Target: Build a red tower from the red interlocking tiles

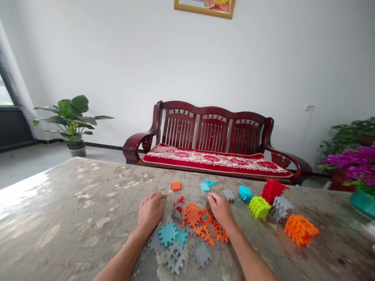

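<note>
A potted plant (72, 117) stands on the floor at far left, beyond the marbled bench (73, 210). The left hand (150, 212) lies palm down on the bench, fingers (158, 196) loosely curled and holding nothing, just left of a heap of flat interlocking plastic tiles (191, 226) in orange, teal and grey. The right hand (221, 210) rests at the heap's right edge, fingers bent narrow; whether they pinch a tile I cannot tell. A lone orange tile (176, 185) and teal tiles (205, 185) lie farther back. To the right sit assembled cubes: teal (245, 192), lime green (259, 207), red (272, 190), grey (281, 208), orange (300, 229). A wooden sofa (213, 136) stands behind.
</note>
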The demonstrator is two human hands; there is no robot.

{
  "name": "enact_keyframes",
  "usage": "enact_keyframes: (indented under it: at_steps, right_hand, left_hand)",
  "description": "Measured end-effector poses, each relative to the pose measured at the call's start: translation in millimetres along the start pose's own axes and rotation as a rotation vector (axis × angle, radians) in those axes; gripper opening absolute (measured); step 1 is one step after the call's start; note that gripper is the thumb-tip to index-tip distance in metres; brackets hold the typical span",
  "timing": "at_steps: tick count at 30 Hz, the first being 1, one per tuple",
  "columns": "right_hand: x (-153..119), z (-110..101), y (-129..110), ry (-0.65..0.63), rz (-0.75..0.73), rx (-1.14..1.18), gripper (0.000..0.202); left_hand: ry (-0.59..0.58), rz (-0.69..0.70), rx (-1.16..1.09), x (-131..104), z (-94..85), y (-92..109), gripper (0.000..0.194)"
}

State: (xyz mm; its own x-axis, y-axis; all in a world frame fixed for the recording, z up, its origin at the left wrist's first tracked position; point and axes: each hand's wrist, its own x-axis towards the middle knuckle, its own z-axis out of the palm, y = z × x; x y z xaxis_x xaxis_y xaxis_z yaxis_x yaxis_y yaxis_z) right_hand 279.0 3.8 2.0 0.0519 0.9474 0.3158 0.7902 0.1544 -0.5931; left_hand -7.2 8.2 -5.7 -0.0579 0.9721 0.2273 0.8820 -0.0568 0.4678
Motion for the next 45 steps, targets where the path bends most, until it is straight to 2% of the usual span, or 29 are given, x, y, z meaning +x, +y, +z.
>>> enact_keyframes:
  at_steps: [3,5,8,11,18,31,35,40,45]
  right_hand:
    - [4.9,0.5,13.1,0.069,0.218,0.108,0.043]
    - [6.5,-0.4,19.5,0.068,0.278,0.142,0.044]
    - [5.4,-2.6,20.2,0.121,0.181,0.012,0.039]
    - [0.8,-3.3,10.7,0.132,0.107,-0.12,0.036]
    - [-8.3,1.7,-11.5,0.034,0.086,-0.3,0.055]
    - [-3.8,-3.8,-10.8,-0.039,0.117,-0.505,0.045]
    - [-4.1,-8.8,-13.3,0.039,0.104,-0.48,0.047]
    - [1.5,-34.0,-0.9,0.235,0.175,-0.497,0.053]
    - [6.7,-51.0,24.3,0.249,0.307,-0.568,0.056]
  left_hand:
    - [-0.005,-0.002,0.009,-0.7,-1.0,1.6,0.043]
    - [-0.001,0.0,0.016,-1.0,-1.6,2.1,0.042]
    - [0.002,-0.001,0.022,-1.4,-1.8,2.3,0.042]
    - [-0.006,0.002,0.018,-1.4,-1.4,2.2,0.043]
    - [-0.017,-0.002,0.02,-1.0,-1.6,2.9,0.043]
    - [-0.015,0.002,0.041,0.3,2.4,-0.3,0.043]
    - [0.001,0.005,0.048,0.6,4.1,-2.0,0.042]
    - [0.011,0.015,0.047,0.1,4.0,-1.9,0.042]
    - [0.001,0.01,0.036,0.1,3.5,-1.8,0.042]
